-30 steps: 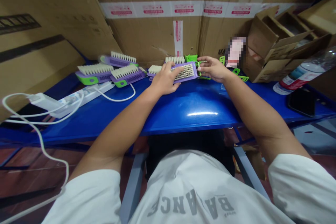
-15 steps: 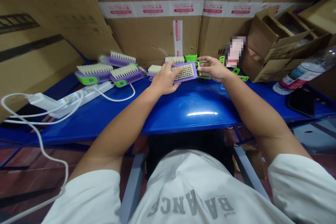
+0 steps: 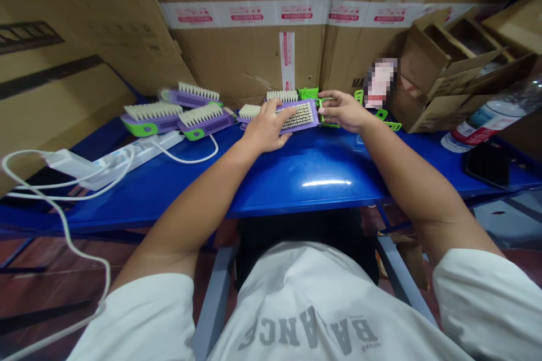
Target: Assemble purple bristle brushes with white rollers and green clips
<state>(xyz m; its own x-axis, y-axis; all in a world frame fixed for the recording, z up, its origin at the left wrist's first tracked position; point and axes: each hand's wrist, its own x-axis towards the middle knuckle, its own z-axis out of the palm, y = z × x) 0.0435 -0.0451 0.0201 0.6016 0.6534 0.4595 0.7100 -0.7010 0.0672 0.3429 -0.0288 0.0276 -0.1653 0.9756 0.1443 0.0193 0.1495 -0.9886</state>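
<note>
A person sits at a blue metal table (image 3: 322,172), seen from their own head and looking down over a white T-shirt (image 3: 313,316) with grey lettering. Both forearms reach forward to the far edge of the table. The left hand (image 3: 265,130) grasps a purple brush (image 3: 298,117) by its left end, with the fingers curled over the top. The brush lies nearly flat just above the table, its dense pale bristles facing up and toward the person. The right hand (image 3: 344,111) comes in from the other side, its fingers curved and slightly spread at the brush's right end; it is hard to tell whether they grip it. Just behind the held brush are a cream-bristled brush (image 3: 282,96) and a bright green plastic part (image 3: 308,93). More green plastic pieces (image 3: 381,114) lie to the right, beside a pixelated, unreadable object (image 3: 379,82). To the left, three purple-and-green brushes (image 3: 178,113) lie close together, bristles up, with a small bristled piece (image 3: 249,111) next to them. In front of these runs a white power strip (image 3: 131,152) with a plugged-in charger (image 3: 70,162) and white cables (image 3: 186,159). On the far right are a plastic bottle (image 3: 491,115), a black phone (image 3: 486,164) and open cardboard boxes (image 3: 440,79). Large taped cartons (image 3: 249,51) stand behind the table.
</note>
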